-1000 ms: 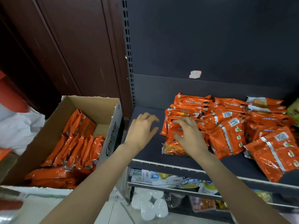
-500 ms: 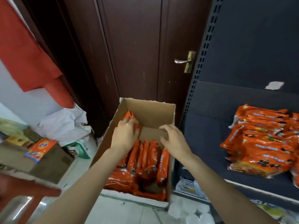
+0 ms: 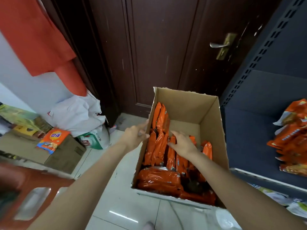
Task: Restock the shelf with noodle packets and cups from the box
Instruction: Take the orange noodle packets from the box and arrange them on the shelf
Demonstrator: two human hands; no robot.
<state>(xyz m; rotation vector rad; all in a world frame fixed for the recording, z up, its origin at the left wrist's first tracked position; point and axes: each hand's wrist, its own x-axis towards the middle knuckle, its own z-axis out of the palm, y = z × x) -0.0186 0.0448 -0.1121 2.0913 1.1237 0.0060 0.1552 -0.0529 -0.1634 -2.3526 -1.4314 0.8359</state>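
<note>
- We found the packets (image 3: 159,138) standing on edge in the box (image 3: 209,113), more lying flat at its near end; others were already on the shelf (image 3: 259,130) to the right.
- Our left hand (image 3: 134,136) was at the box's left wall, fingers loosely spread, holding nothing we could see.
- Our right hand (image 3: 182,143) rested on the upright packets, fingers apart and reaching down among them; a closed grip we could not confirm.
- We judged the packets light, crinkly and slick (brittle noodles inside), best taken several together by their flat sides, not squeezed hard.
</note>
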